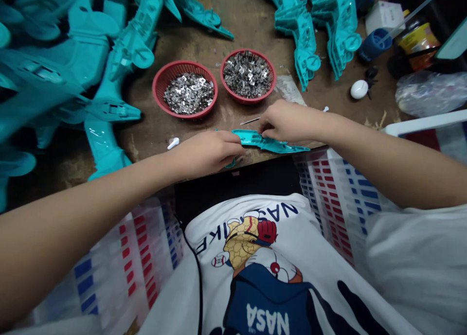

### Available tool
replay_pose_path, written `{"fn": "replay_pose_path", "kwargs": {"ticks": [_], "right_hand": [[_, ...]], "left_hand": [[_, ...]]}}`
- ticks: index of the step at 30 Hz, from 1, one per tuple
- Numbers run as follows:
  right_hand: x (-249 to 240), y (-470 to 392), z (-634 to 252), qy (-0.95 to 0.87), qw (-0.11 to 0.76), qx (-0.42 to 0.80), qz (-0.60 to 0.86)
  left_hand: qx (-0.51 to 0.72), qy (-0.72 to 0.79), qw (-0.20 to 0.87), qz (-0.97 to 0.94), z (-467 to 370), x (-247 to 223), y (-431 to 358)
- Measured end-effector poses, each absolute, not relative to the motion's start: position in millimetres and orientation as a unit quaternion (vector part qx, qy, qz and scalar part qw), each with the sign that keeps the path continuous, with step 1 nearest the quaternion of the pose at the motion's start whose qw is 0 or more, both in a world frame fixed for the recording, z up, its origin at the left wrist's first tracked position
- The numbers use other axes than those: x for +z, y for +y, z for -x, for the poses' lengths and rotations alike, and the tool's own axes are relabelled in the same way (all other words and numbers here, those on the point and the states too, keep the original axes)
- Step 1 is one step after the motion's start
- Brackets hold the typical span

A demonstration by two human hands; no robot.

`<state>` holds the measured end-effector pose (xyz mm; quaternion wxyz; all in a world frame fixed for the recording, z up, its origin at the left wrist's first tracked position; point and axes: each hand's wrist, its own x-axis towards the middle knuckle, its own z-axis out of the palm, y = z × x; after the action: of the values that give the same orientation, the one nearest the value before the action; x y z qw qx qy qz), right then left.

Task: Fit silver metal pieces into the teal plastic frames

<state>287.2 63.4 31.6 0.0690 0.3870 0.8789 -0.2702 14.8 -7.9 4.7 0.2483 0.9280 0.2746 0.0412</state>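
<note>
A turquoise plastic part (279, 145) lies along the near edge of the wooden table, its hollow, ribbed side up. My left hand (217, 152) is closed around its left end, fingers curled over it. Above the middle of the part is my right hand (284, 121), with thumb and fingers pinched together. A thin metal tool (250, 121) pokes out from these fingers to the left; its full shape is hidden in the hand. Just beyond the hands stand two red plastic baskets, the left basket (157, 94) and the right basket (273, 77), both filled with small shiny metal pieces.
Turquoise plastic parts (105, 101) are heaped at the left, and more turquoise parts (301, 38) lie at the far right. A blue cup (374, 45), a white egg-shaped object (359, 89) and a clear plastic bag (430, 92) are on the right. White crates (332, 199) flank my lap.
</note>
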Motion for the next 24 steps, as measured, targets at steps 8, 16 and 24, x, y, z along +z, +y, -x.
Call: {"fn": "replay_pose_path", "kwargs": {"ticks": [8,16,24], "right_hand": [[43.8,45.7,-272.6,0.891,0.122,-0.177,-0.401],[53.3,55.6,-281.1,0.903,0.07,-0.242,-0.349],[59.4,45.5,-274.2,0.85,-0.094,-0.382,-0.352]], "left_hand": [[0.083,0.295,0.276,-0.911,-15.6,5.1,-8.4],[0.23,0.442,0.337,-0.799,-18.8,5.3,-7.2],[0.389,0.452,0.336,-0.729,-28.9,3.3,-16.4]]}}
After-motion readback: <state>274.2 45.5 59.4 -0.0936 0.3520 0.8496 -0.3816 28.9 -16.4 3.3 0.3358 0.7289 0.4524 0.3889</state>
